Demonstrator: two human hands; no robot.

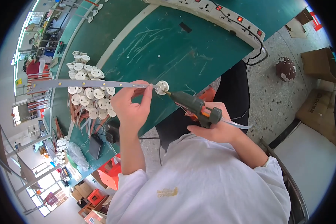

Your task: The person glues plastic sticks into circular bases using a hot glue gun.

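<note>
Between the thumb and fingers of my left hand [133,104] is pinched a long, narrow LED strip [97,83] that stretches out to the left. A round white end cap [162,87] sits at the strip's right end. My right hand [218,125] is wrapped round a dark green glue gun [192,104], with a clear glue stick [237,124] poking out of its back. The gun's brass nozzle points left and meets the cap's lower right side, or lies just in front of it. Whether glue is flowing is too small to tell.
A heap of strips with round white caps [87,87] lies on the green table [168,48], left of my hands. Along the far edge runs a white power strip [212,15] with a black cable. A dark speaker-like box [112,131] and a red stool [110,172] are at lower left.
</note>
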